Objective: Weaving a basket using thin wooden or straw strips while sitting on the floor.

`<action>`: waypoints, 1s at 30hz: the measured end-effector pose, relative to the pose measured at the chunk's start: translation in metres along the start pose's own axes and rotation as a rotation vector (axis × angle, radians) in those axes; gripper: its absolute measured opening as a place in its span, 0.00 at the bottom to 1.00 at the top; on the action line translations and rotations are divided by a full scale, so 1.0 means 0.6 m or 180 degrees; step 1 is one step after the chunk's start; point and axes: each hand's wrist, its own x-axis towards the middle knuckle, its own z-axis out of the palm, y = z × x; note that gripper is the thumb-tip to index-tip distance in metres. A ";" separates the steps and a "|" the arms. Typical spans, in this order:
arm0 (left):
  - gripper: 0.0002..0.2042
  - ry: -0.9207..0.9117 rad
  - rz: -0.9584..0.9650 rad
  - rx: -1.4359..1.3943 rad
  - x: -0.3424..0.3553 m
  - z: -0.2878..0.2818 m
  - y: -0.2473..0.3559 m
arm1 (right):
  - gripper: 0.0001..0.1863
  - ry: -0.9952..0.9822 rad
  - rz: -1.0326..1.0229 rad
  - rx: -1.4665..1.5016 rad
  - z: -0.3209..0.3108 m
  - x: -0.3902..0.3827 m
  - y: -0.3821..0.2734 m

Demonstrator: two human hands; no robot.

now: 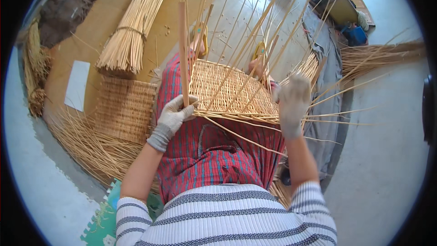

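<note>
A partly woven wicker basket rests across my lap, its flat woven panel tilted. Thin stakes rise from its far side, and loose strands fan out to the right of its near edge. At the near left corner my left hand, in a pale glove, is closed round the edge beside a thicker upright stick. My right hand, also gloved, is raised at the basket's right end among the strands. Motion smears its fingers, so whether they hold a strand is unclear.
Left of my legs lie another woven panel, a tied bundle of canes, a white sheet and a heap of loose canes. To the right are grey cloth and more long canes. A green foam mat lies near.
</note>
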 end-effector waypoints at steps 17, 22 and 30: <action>0.16 -0.1011 0.0214 0.0012 0.029 -0.028 -0.006 | 0.30 -0.0099 0.2055 0.0604 0.042 -0.259 0.091; 0.16 -0.0987 0.0083 -0.0041 0.031 -0.039 -0.005 | 0.29 -0.0280 0.2288 0.0831 0.075 -0.241 0.052; 0.15 -0.0998 0.0134 0.0128 0.028 -0.031 0.006 | 0.22 -0.0552 -0.0039 -0.1221 0.087 -0.198 0.054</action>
